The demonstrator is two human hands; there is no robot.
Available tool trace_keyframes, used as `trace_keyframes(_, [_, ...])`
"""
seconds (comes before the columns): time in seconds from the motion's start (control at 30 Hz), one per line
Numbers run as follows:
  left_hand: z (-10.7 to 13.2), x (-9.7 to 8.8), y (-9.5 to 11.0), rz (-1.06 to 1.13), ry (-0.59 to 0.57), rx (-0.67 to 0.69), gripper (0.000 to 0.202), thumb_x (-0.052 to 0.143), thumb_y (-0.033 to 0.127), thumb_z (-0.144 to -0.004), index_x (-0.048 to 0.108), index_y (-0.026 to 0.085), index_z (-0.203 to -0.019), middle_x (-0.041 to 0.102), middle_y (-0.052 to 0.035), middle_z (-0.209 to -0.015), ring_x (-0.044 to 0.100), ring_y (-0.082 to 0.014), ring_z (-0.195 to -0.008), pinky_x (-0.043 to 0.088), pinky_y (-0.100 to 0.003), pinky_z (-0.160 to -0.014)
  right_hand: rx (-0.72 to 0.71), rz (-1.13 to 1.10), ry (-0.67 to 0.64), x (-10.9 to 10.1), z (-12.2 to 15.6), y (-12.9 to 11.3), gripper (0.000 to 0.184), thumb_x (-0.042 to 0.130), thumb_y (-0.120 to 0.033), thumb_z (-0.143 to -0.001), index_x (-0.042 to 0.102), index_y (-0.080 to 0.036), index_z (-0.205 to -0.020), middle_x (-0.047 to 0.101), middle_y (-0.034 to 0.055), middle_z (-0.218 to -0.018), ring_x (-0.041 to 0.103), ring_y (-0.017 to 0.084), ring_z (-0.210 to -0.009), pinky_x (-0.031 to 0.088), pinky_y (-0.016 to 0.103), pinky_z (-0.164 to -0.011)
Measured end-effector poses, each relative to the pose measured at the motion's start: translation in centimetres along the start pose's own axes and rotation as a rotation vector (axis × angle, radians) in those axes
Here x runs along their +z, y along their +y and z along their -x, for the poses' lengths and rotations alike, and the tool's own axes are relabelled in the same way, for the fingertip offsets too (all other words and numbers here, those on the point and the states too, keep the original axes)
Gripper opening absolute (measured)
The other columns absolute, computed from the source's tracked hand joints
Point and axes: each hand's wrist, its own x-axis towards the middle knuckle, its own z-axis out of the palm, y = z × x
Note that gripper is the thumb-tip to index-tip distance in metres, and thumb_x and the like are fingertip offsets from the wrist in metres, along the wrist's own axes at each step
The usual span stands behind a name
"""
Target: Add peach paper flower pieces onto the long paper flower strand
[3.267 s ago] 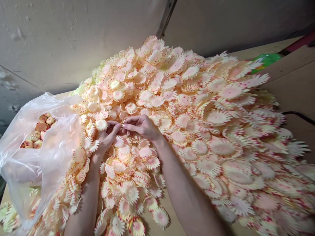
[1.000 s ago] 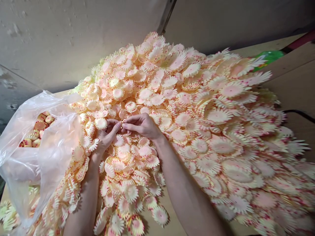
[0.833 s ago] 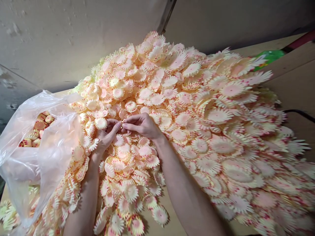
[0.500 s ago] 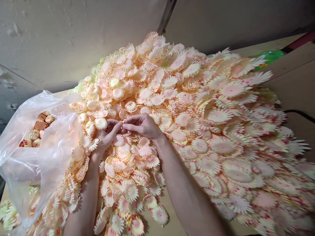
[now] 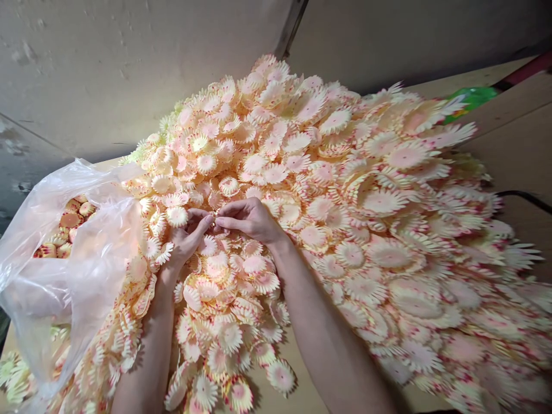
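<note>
A big heap of cream and pink fabric flower heads (image 5: 345, 190) covers the table. My left hand (image 5: 187, 236) and my right hand (image 5: 250, 219) meet fingertip to fingertip over the heap's middle left. Both are closed in a pinch on something small between them, too small to make out. My forearms lie across more flower heads at the near edge.
A clear plastic bag (image 5: 64, 270) at the left holds darker orange flower pieces (image 5: 64, 227). A green object (image 5: 472, 98) and a red bar (image 5: 528, 72) lie at the far right. A black cable (image 5: 524, 198) crosses the brown table (image 5: 521, 149). A grey wall stands behind.
Hardly anything has changed: both hands stay pinched together at the same spot on the heap. The view has shifted very slightly.
</note>
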Motion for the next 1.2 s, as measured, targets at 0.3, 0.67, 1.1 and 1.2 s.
trace_keyframes(0.3, [0.15,-0.36,-0.31,-0.041,0.002,-0.044,0.022,0.062,0.038,-0.085,0.064,0.018,-0.075,0.063,-0.0022,-0.07,0.059,-0.0128,-0.066,0.054,-0.026,-0.063,-0.02,0.069,0.0,-0.02,0.0,-0.02,0.022,0.077,-0.035,-0.071,0.075,-0.015,-0.081,0.071,0.0025,-0.07,0.061,0.01,-0.056,0.048,0.022,-0.051])
trace_keyframes(0.67, [0.42,-0.15,0.3,-0.056,-0.031,-0.018,0.025,0.068,0.041,-0.08,0.066,0.017,-0.071,0.062,-0.0023,-0.062,0.059,-0.0142,-0.062,0.054,-0.029,-0.063,-0.003,0.043,-0.028,-0.33,-0.07,0.04,0.018,0.08,-0.032,-0.067,0.077,-0.017,-0.076,0.073,0.0027,-0.071,0.062,0.01,-0.059,0.048,0.024,-0.056])
trace_keyframes(1.1, [0.14,-0.13,0.51,-0.041,-0.014,-0.007,0.018,0.067,0.034,-0.081,0.064,0.018,-0.074,0.065,-0.0024,-0.068,0.06,-0.0139,-0.065,0.055,-0.029,-0.068,-0.011,0.027,0.004,-0.17,-0.12,-0.37,0.017,0.081,-0.03,-0.063,0.076,-0.016,-0.072,0.071,0.0012,-0.063,0.058,0.009,-0.052,0.047,0.021,-0.05])
trace_keyframes(1.2, [0.06,-0.01,0.33,-0.003,-0.003,-0.038,0.019,0.067,0.035,-0.082,0.061,0.019,-0.076,0.056,0.0017,-0.056,0.052,-0.0104,-0.051,0.051,-0.025,-0.054,-0.006,0.031,0.016,-0.12,-0.09,-0.41,0.019,0.081,-0.031,-0.063,0.076,-0.016,-0.072,0.072,0.0022,-0.065,0.059,0.009,-0.053,0.048,0.021,-0.05])
